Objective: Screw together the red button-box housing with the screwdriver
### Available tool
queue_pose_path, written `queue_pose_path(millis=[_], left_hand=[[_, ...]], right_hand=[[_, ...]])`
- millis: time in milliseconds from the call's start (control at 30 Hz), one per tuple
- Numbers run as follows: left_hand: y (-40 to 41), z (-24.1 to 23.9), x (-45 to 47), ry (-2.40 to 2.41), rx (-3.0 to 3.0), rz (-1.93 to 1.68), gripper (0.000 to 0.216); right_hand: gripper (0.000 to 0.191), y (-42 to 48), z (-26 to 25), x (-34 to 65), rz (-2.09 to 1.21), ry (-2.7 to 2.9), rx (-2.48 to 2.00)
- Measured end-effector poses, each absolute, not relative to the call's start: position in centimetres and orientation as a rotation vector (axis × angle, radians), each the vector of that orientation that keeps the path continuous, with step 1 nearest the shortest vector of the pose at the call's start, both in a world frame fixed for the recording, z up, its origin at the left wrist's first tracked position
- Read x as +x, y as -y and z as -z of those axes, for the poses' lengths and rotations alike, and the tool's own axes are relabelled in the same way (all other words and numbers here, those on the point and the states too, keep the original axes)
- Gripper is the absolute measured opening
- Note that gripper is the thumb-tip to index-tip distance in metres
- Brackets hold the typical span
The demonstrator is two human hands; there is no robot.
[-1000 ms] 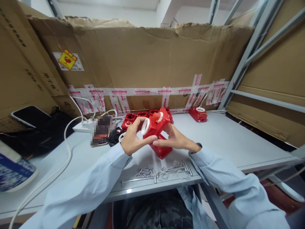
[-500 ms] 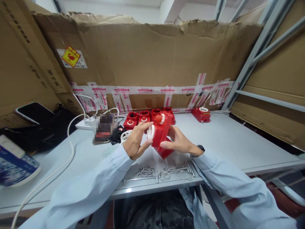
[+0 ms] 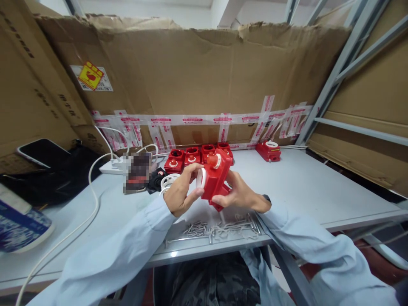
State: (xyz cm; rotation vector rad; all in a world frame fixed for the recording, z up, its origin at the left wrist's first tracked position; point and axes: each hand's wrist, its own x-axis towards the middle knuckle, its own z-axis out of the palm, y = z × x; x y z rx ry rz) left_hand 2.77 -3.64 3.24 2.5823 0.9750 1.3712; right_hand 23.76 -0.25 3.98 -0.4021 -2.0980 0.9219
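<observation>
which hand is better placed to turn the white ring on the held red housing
Likely the left hand: its thumb and fingers span the white ring, while the right hand supports the red housing from the other side.

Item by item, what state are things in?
Held red housing: tilted
White ring: against it, fastened or loose unclear
Left hand: pinching white ring
Right hand: gripping held red housing
Four red housings: in a row, openings uncovered
Far-right red housing: topped by another white ring
Screws: loose
Metal T-handle tool: lying flat
Power strip: plug inserted
</observation>
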Motion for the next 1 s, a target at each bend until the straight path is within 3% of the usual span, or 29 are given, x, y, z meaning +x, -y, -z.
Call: queue_pose_path(millis=[233,333,600,1000], left_hand=[[3.7,-2.5,3.4,-1.111,2.422,-1.456,0.044],[4.0,-2.4,3.7,-1.175,2.414,-1.496,0.043],[4.8,-3.0,3.8,-1.338,2.430,-1.499,0.051],[5.3,-3.4,4.4,-1.317,2.368,-1.493,0.046]], right_hand=[[0.064,0.5,-4.2,23.4,-0.801,2.096,-0.442],[0.060,0.8,-4.4,23.3,-0.799,2.110,-0.463],[0.043,1.5,-4.5,22.9,-1.180,1.979,-0.413],[0.046,1.5,-4.4,22.5,-1.550,1.797,-0.436]])
